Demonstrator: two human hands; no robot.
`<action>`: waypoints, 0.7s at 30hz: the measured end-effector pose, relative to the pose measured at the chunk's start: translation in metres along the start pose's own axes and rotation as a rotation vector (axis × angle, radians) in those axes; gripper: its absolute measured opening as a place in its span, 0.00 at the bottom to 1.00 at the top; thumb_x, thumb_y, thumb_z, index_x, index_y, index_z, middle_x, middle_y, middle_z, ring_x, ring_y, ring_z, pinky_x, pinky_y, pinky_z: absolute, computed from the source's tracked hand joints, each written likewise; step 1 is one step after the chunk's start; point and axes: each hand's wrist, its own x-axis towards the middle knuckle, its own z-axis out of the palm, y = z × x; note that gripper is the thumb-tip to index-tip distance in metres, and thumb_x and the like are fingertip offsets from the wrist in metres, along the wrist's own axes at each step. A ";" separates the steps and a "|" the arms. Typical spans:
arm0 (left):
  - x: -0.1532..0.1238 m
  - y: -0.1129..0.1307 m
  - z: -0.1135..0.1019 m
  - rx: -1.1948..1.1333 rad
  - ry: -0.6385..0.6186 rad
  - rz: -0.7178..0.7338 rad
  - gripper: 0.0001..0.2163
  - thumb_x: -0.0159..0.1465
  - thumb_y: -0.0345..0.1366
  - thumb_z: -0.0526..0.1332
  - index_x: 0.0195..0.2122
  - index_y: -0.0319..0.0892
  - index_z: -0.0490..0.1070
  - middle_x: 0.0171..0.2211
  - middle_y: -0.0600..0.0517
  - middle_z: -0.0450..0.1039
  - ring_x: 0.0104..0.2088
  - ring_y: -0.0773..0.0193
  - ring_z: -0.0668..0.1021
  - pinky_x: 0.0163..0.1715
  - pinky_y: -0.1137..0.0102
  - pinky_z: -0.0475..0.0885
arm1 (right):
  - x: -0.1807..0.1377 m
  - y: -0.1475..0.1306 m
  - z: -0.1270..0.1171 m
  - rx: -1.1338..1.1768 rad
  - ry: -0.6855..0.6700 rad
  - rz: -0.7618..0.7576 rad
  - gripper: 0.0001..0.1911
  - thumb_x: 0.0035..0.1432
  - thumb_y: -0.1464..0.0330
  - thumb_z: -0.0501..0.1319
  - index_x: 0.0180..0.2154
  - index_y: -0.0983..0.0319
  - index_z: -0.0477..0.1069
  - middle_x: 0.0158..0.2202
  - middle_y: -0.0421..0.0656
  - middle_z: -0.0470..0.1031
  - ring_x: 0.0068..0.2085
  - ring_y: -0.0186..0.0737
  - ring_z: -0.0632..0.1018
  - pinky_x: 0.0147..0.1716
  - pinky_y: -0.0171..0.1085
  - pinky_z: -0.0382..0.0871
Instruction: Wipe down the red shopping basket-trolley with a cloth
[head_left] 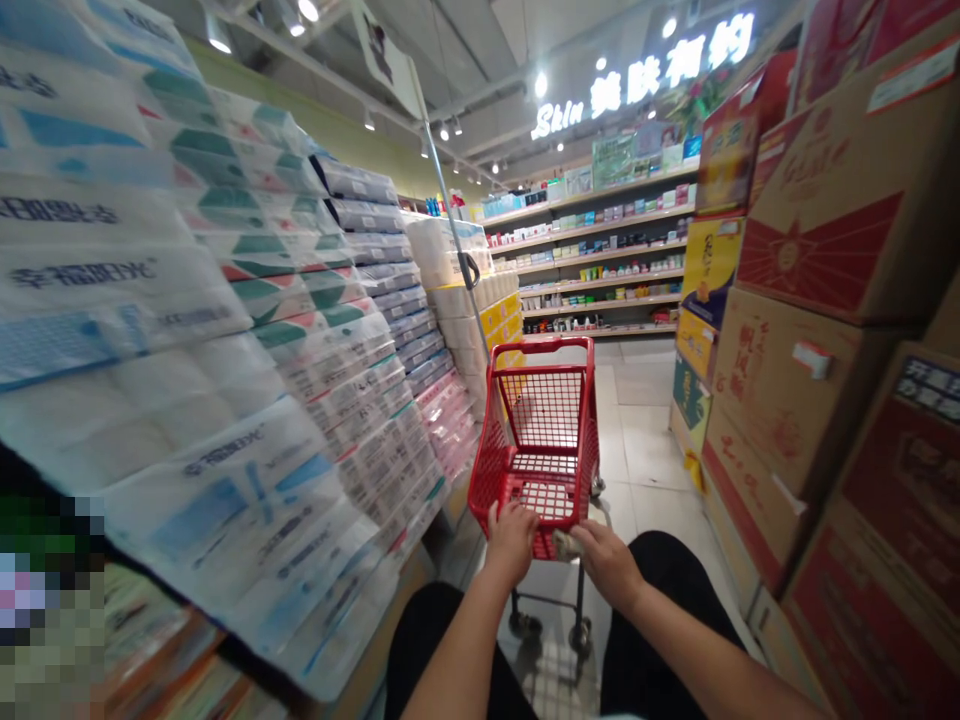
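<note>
A small red wire shopping cart (547, 420) stands in a store aisle right in front of me, its basket bare. My left hand (511, 538) is closed around the cart's near handle bar on the left. My right hand (604, 560) grips the same bar on the right, and something pale, perhaps crumpled paper, shows under its fingers. Both forearms reach forward from the bottom of the view.
Stacked packs of toilet paper and tissue (225, 380) wall the left side. Red and brown cardboard cartons (817, 330) are piled on the right. A tiled floor (645, 440) runs ahead to product shelves (600, 260) under a lit sign.
</note>
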 end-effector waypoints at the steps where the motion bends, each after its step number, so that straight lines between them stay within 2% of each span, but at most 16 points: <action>1: 0.001 0.000 -0.001 0.008 -0.007 0.002 0.13 0.69 0.36 0.47 0.40 0.49 0.72 0.44 0.55 0.75 0.53 0.60 0.69 0.62 0.52 0.46 | 0.004 -0.001 -0.002 -0.013 -0.006 0.006 0.14 0.60 0.73 0.51 0.43 0.60 0.72 0.38 0.44 0.76 0.38 0.41 0.76 0.42 0.39 0.70; 3: 0.004 0.001 -0.003 0.022 -0.033 -0.002 0.13 0.69 0.36 0.47 0.39 0.49 0.72 0.43 0.54 0.75 0.51 0.60 0.70 0.61 0.53 0.47 | 0.011 -0.003 -0.004 -0.041 -0.068 0.032 0.10 0.59 0.73 0.53 0.39 0.61 0.71 0.34 0.44 0.76 0.36 0.40 0.75 0.42 0.39 0.67; 5: 0.006 0.003 -0.006 0.028 -0.064 -0.012 0.13 0.69 0.37 0.47 0.39 0.49 0.72 0.42 0.54 0.75 0.49 0.61 0.71 0.61 0.54 0.49 | 0.015 -0.005 -0.006 -0.097 -0.188 0.095 0.06 0.58 0.73 0.55 0.35 0.62 0.70 0.32 0.43 0.76 0.35 0.40 0.75 0.43 0.39 0.65; 9: 0.008 0.004 -0.008 0.024 -0.089 -0.032 0.14 0.69 0.38 0.47 0.40 0.50 0.73 0.42 0.55 0.75 0.48 0.62 0.71 0.61 0.55 0.49 | 0.014 -0.005 -0.006 -0.183 -0.389 0.355 0.08 0.55 0.75 0.57 0.37 0.61 0.70 0.33 0.43 0.78 0.38 0.42 0.77 0.42 0.39 0.61; 11: 0.008 0.003 -0.008 0.022 -0.088 -0.039 0.13 0.69 0.38 0.47 0.39 0.50 0.73 0.42 0.55 0.75 0.47 0.62 0.71 0.61 0.55 0.49 | 0.014 -0.004 -0.006 -0.170 -0.408 0.411 0.09 0.55 0.75 0.57 0.39 0.60 0.70 0.36 0.43 0.78 0.40 0.43 0.77 0.42 0.39 0.59; 15: 0.009 0.002 -0.006 0.038 -0.087 -0.037 0.14 0.69 0.39 0.47 0.40 0.50 0.72 0.43 0.55 0.75 0.48 0.62 0.71 0.60 0.56 0.49 | 0.016 -0.002 -0.005 -0.135 -0.429 0.369 0.08 0.57 0.72 0.55 0.39 0.61 0.71 0.36 0.44 0.78 0.39 0.44 0.76 0.42 0.38 0.60; 18: 0.009 0.001 -0.005 0.061 -0.088 -0.036 0.14 0.69 0.39 0.46 0.40 0.50 0.72 0.43 0.54 0.75 0.48 0.61 0.71 0.60 0.56 0.50 | 0.015 -0.003 -0.004 -0.151 -0.455 0.388 0.09 0.54 0.73 0.57 0.38 0.62 0.73 0.36 0.46 0.77 0.39 0.46 0.75 0.40 0.39 0.62; 21: 0.008 0.000 -0.003 0.063 -0.074 -0.020 0.15 0.69 0.39 0.46 0.39 0.50 0.73 0.41 0.54 0.75 0.46 0.61 0.71 0.60 0.56 0.50 | 0.010 -0.002 -0.003 -0.082 -0.378 0.339 0.11 0.52 0.75 0.56 0.37 0.61 0.73 0.35 0.46 0.76 0.40 0.46 0.74 0.41 0.40 0.64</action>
